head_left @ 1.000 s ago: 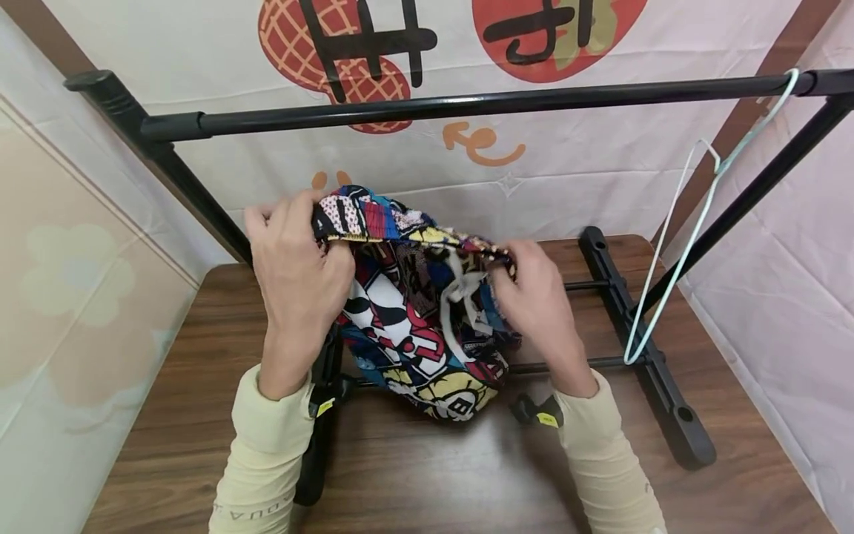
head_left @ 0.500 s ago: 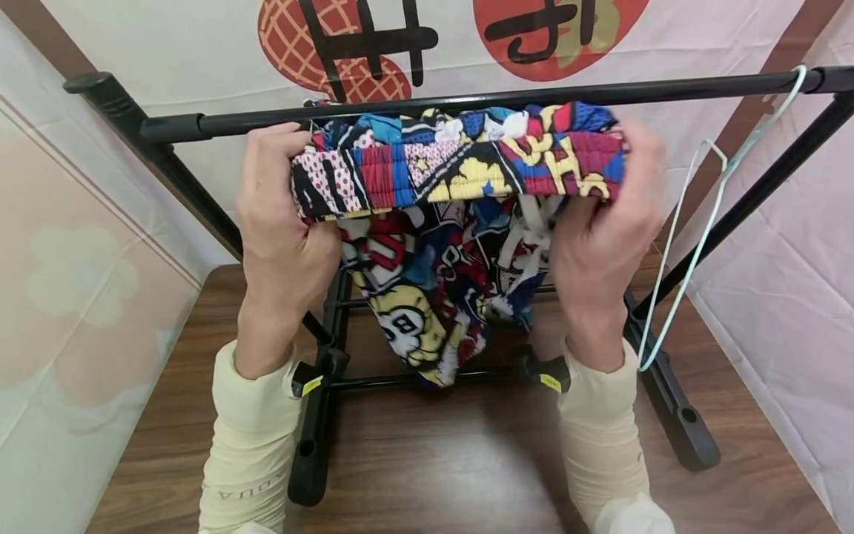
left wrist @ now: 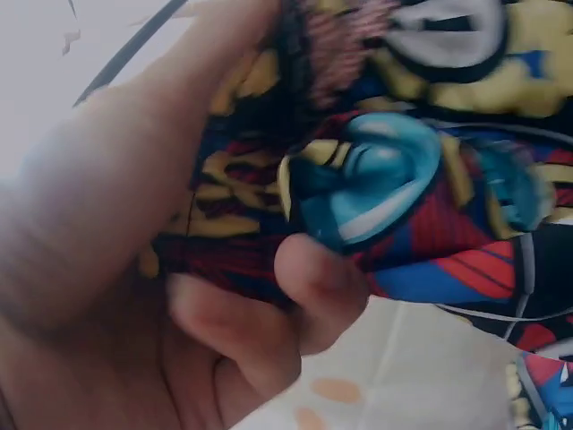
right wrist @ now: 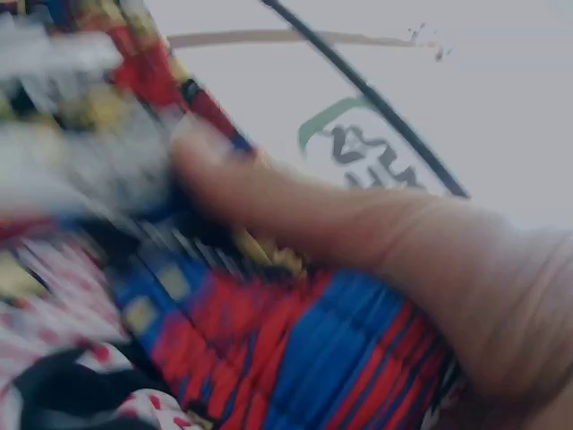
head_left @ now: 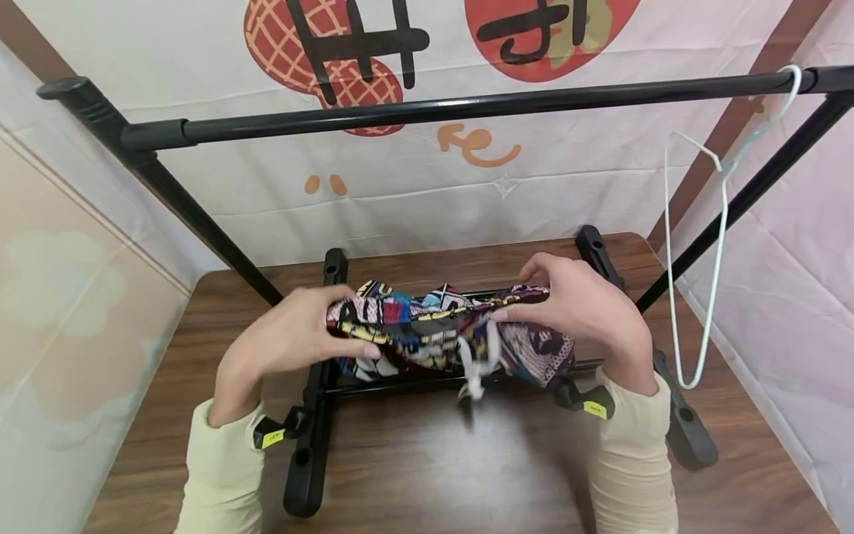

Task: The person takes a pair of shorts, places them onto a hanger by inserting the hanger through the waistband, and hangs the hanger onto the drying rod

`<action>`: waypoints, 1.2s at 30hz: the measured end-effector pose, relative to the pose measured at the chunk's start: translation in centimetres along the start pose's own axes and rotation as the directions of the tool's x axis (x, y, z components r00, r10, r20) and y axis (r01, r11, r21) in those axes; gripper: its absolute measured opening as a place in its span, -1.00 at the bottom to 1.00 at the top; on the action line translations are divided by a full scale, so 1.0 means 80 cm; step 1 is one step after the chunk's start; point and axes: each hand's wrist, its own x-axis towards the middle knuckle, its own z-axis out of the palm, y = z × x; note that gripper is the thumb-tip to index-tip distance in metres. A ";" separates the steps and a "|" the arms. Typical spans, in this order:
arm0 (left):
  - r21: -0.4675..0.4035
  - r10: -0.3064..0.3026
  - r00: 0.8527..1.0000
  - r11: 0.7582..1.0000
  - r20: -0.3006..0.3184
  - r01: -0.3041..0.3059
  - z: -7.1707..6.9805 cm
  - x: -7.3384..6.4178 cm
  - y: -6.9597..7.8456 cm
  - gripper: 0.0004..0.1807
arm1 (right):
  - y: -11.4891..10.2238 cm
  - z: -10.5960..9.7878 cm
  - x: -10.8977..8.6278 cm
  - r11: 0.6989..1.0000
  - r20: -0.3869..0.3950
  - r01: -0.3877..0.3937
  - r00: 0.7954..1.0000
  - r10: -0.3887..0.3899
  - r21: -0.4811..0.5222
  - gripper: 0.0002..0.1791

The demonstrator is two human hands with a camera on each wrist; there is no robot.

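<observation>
Pinching the bright cloth (head_left: 427, 330) in the clock's middle, the left hand (head_left: 293, 334) is at nine, the right hand (head_left: 583, 304) at three. A black rack (head_left: 434, 111) crosses twelve, a pale hanger (head_left: 717, 274) hangs near two, white strings (head_left: 472, 377) dangle toward six.

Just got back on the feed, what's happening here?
A person is holding a colourful patterned garment by its gathered waistband, left hand at one end, right hand toward the other. A white drawstring dangles from it. The garment sits below the top bar in the head view; whether it touches the table is unclear. A pale, bare hanger hangs at the bar's right end.
</observation>
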 end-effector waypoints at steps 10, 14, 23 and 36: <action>-0.271 0.035 0.998 0.962 0.047 -0.021 0.038 -0.004 -0.024 -0.57 | 0.041 0.019 0.013 0.986 -0.119 0.016 0.993 0.004 0.164 -0.43; -0.287 0.022 1.000 0.958 -0.019 -0.027 0.057 -0.001 -0.024 -0.54 | 0.038 0.022 0.013 0.986 -0.133 0.015 0.991 0.007 0.166 -0.42; -0.244 -0.027 0.972 0.969 -0.234 -0.032 0.084 0.001 -0.009 -0.78 | 0.040 0.022 0.015 0.991 -0.135 -0.035 0.989 0.052 0.130 -0.32; -0.333 -0.101 0.971 0.943 -0.218 0.023 0.090 0.004 -0.001 -0.44 | 0.038 0.017 0.000 0.991 -0.188 -0.098 0.976 0.114 0.088 -0.25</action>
